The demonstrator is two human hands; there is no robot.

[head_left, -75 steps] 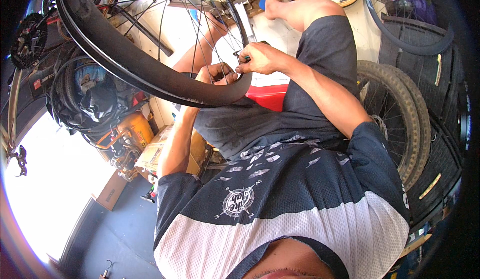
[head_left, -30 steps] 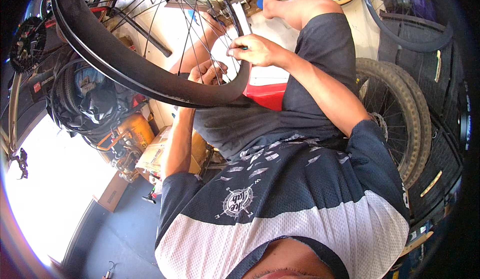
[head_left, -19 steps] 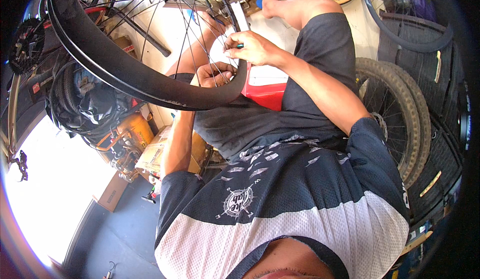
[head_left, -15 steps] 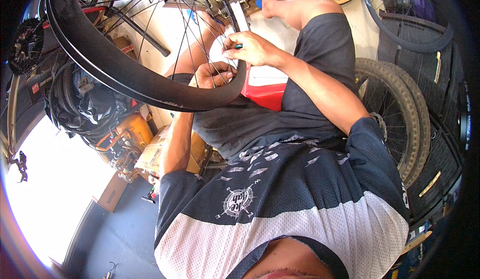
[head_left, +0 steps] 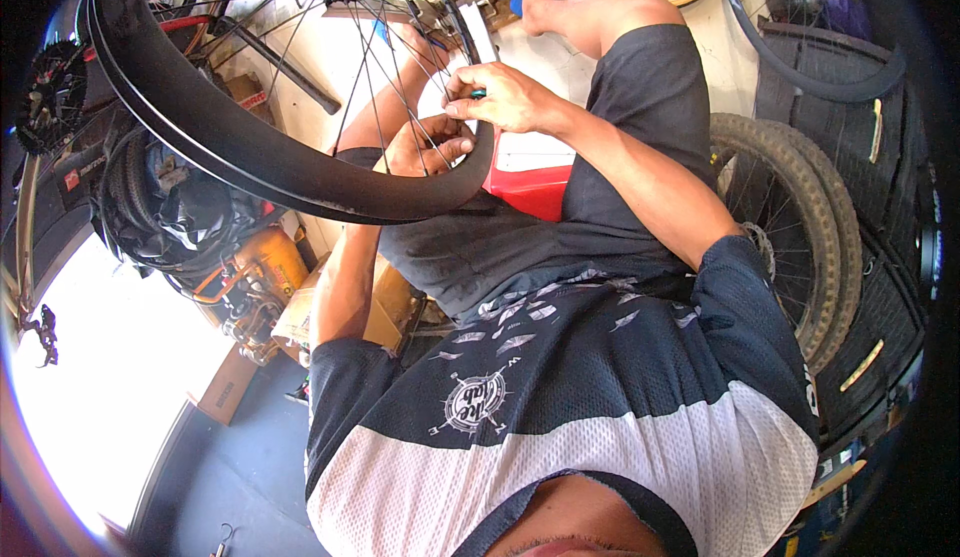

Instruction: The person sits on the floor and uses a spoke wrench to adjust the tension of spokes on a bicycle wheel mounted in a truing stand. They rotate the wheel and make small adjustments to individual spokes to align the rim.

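A black deep-rim bicycle wheel [head_left: 210,137] with thin black spokes hangs over my lap. My left hand [head_left: 428,145] is curled inside the rim, its fingers pinching at the spokes close to the rim. Just above it, my right hand [head_left: 495,97] grips a small green tool [head_left: 478,93] at a spoke, thumb and finger together. What lies between the left fingertips is too small to make out clearly. Below the hands, between my thighs, is a red seat or box [head_left: 525,187] with a white top.
Knobby tyred wheels [head_left: 835,247] stand at my right beside black panels. A grey rim [head_left: 850,87] is at upper right. Black bags [head_left: 190,197], a yellow compressor-like machine [head_left: 270,257] and cardboard boxes [head_left: 225,382] sit at my left, near bicycle parts [head_left: 55,97].
The wheel has shifted slightly left. My right hand has moved left and up along the spokes with the green tool; my left hand has moved slightly left beneath it.
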